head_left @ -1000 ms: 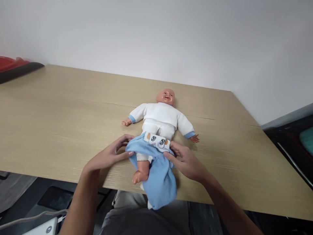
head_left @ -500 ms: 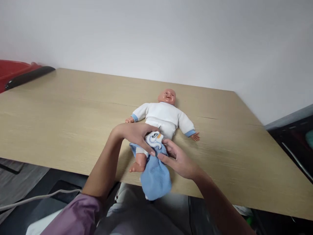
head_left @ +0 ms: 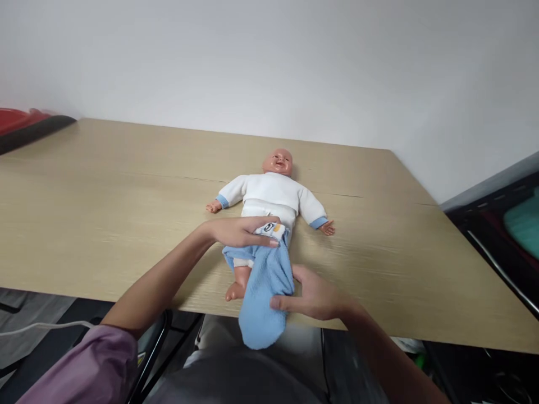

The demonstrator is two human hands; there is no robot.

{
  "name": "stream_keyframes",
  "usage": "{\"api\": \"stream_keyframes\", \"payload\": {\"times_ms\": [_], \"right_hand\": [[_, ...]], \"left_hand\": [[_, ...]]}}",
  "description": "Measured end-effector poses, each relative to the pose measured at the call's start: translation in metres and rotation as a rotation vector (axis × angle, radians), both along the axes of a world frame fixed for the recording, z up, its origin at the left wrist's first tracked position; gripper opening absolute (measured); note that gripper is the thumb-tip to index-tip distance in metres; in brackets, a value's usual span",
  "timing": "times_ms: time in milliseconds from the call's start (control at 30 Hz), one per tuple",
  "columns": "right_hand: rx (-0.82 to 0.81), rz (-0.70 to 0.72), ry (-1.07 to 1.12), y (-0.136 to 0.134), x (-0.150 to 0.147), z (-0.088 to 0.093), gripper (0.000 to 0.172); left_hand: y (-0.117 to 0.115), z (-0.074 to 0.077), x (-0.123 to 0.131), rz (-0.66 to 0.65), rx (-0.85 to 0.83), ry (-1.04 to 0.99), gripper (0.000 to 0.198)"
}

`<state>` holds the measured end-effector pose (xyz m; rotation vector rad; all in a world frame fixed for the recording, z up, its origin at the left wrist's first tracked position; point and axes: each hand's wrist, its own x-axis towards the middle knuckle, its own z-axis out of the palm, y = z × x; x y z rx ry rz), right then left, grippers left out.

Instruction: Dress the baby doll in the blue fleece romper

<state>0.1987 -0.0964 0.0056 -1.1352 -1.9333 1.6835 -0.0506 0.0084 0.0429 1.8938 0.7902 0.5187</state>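
A baby doll (head_left: 272, 188) in a white top with blue cuffs lies on its back, head away from me. Blue fleece pants (head_left: 263, 303) with a printed cartoon face at the waist cover part of its legs. One bare foot pokes out of the left leg hole; the other foot is hidden in the blue cloth. My left hand (head_left: 240, 231) grips the pants at their waist, thumb over the printed face. Lower down, my right hand (head_left: 311, 294) pinches the right side of the hanging leg, which reaches past the table edge.
The wooden table (head_left: 126, 224) stands against a white wall. A red object (head_left: 19, 119) with a dark edge is at the far left. At the right is a black rack or frame (head_left: 497, 224) with something teal in it. My lap and a white cable (head_left: 46, 325) are below the table.
My right hand has slid down the pants leg, toward me. My left hand has shifted slightly and now folds the printed waist. The view has moved a little to the right.
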Motion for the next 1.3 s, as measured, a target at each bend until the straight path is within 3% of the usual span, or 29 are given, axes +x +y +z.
{"api": "stream_keyframes", "payload": {"times_ms": [100,233,367,433,500,600,667,800,867,933,1033,1133,1300], "right_hand": [[0.082,-0.119,0.084,-0.008,-0.004,-0.007,0.039],[0.055,-0.425,0.212,-0.021,-0.015,-0.018,0.052],[-0.07,-0.517,0.204,-0.026,-0.022,-0.015,0.064],[-0.123,-0.469,0.164,-0.025,-0.017,-0.009,0.071],[-0.184,-0.292,0.143,-0.023,-0.007,-0.004,0.072],[-0.263,-0.034,0.146,-0.021,0.006,-0.002,0.06],[-0.242,-0.105,0.149,-0.02,0.008,-0.005,0.054],[-0.153,-0.561,0.239,-0.019,-0.004,-0.024,0.058],[-0.192,-0.682,0.34,-0.017,-0.014,-0.034,0.062],[-0.262,-0.702,0.443,-0.016,-0.022,-0.04,0.064],[-0.326,-0.644,0.488,-0.018,-0.026,-0.043,0.061],[-0.336,-0.558,0.474,-0.025,-0.02,-0.039,0.063],[-0.269,-0.54,0.321,-0.033,-0.009,-0.027,0.07]], "left_hand": [[0.002,-0.008,0.006,-0.253,-0.089,0.023,0.031],[0.008,-0.015,0.006,-0.407,-0.244,-0.005,0.046],[0.014,-0.025,0.005,-0.536,-0.336,-0.007,0.039],[0.016,-0.035,0.005,-0.536,-0.358,-0.084,0.038],[0.017,-0.045,0.004,-0.505,-0.396,-0.153,0.042],[0.016,-0.057,0.004,-0.492,-0.463,-0.162,0.045],[0.014,-0.061,0.004,-0.485,-0.505,-0.175,0.049],[0.013,-0.068,0.004,-0.401,-0.599,-0.216,0.055],[0.014,-0.072,0.004,-0.401,-0.671,-0.25,0.066],[0.015,-0.074,0.005,-0.441,-0.687,-0.252,0.074],[0.014,-0.069,0.007,-0.492,-0.59,-0.143,0.061],[0.012,-0.061,0.009,-0.525,-0.495,-0.043,0.044],[0.011,-0.06,0.009,-0.568,-0.437,-0.141,0.049]]}}
